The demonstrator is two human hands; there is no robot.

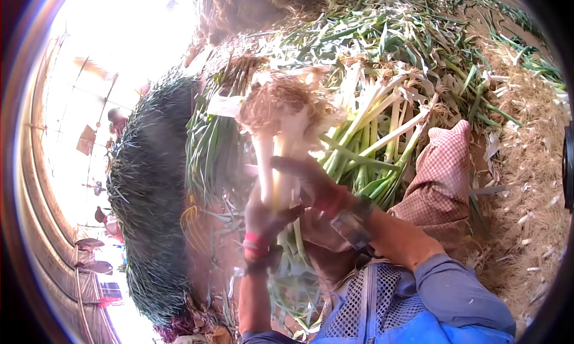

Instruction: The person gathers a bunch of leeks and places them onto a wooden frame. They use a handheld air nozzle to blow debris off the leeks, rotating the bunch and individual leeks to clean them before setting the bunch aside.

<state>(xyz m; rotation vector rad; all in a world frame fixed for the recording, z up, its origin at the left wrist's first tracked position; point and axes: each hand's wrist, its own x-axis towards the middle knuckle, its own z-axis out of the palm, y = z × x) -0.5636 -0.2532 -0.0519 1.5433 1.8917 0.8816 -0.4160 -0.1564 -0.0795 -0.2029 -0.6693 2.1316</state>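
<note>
A bundle of white-stemmed green onions point(281, 126) stands upright before me, its brown roots at the top and partly blurred. My left hand point(268, 215) is closed around the stems low down, a red band at its wrist. From the right, my right hand point(311, 179) wraps the same stems a little higher, with a red band and a watch on that wrist. Just right of the bundle lie loose onions point(385, 123) with roots and green leaves. The lower leaves of the held bundle are mostly hidden behind my hands.
A tall stack of green leaves point(155, 194) rises at the left. Cut leaves point(382, 39) are heaped at the back. A checked cloth point(439, 170) covers my leg at the right, beside root trimmings point(526, 206). People point(113, 224) are at the far left.
</note>
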